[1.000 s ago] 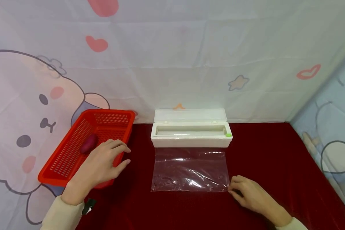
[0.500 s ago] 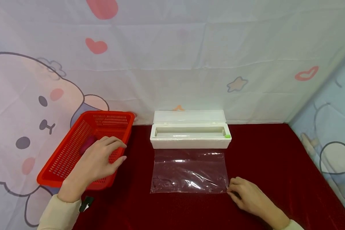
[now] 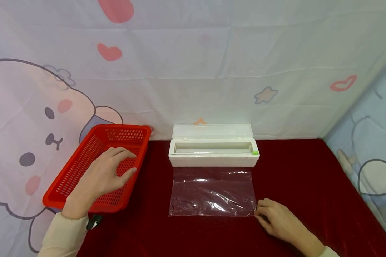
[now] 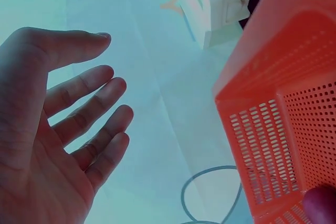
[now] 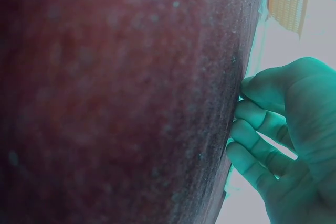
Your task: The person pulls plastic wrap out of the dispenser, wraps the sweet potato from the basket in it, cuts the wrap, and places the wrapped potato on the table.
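A sheet of clear plastic wrap [image 3: 212,194] lies flat on the dark red cloth, drawn out from the front of a white wrap dispenser [image 3: 213,161]. At the sheet's near right corner, my right hand [image 3: 278,219] pinches the film between thumb and fingertips. My left hand [image 3: 103,175] hovers over the red basket [image 3: 139,171], its fingers loosely bent and holding nothing. In the left wrist view the palm [image 4: 47,171] shows bare. A smooth purple oblong thing [image 4: 321,205] peeks from the basket there; in the head view the left hand hides it.
The dispenser's clear lid [image 3: 212,131] stands raised against the patterned curtain [image 3: 193,64], with a green slider [image 3: 255,152] at the right of its front edge. A small black item [image 3: 94,222] sits beside the left sleeve. Another curtain [image 3: 377,142] borders the right side.
My left hand has drifted left, farther over the basket, and now covers the purple thing. The right hand keeps its pinch on the film's corner.
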`<state>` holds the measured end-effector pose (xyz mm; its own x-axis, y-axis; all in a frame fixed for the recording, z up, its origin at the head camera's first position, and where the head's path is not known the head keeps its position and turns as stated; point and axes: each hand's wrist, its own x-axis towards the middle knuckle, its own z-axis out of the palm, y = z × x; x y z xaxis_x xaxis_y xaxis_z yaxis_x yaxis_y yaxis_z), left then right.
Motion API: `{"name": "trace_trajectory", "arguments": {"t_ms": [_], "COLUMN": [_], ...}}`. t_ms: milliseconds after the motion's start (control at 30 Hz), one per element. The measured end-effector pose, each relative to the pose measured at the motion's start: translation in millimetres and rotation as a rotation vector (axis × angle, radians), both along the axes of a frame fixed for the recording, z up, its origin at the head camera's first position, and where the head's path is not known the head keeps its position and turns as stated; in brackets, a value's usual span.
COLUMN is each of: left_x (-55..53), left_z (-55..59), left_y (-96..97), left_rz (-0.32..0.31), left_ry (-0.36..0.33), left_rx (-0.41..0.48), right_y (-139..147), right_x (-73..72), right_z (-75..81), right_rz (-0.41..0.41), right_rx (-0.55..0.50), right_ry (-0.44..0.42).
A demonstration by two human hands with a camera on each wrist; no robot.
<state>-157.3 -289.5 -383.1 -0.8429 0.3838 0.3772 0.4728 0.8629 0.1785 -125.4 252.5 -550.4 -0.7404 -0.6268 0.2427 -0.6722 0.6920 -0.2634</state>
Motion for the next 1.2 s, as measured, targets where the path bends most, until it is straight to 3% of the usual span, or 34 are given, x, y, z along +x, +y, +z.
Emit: {"name": "trace_trajectory", "arguments": {"t_ms": [200,467,833,1200], "left_x": [-8.2,-14.3,-25.9,-32.7], "left_z": [-3.5,-2.8,0.5,2.7], "left_y": [-6.7,-14.1,-24.1,-30.9], "left_rz": [-0.002,0.055,0.086,0.108], "left_ry": [0.034,-0.020,-0.066,-0.086], "left_rx": [0.024,0.002,-0.032,-0.031], "right_y": [-1.3,-3.3,-4.3,-4.4], "right_x": [0.4,2.4,0.4,0.7], "right_z": [2.8,1.3,5.5,3.3], "right_rz": [-0.018,-0.002,-0.010,-0.010], "right_rx": [0.021,0.022,0.050,0.049], "right_ry": [-0.034,0.041,-0.001,0.026]}}
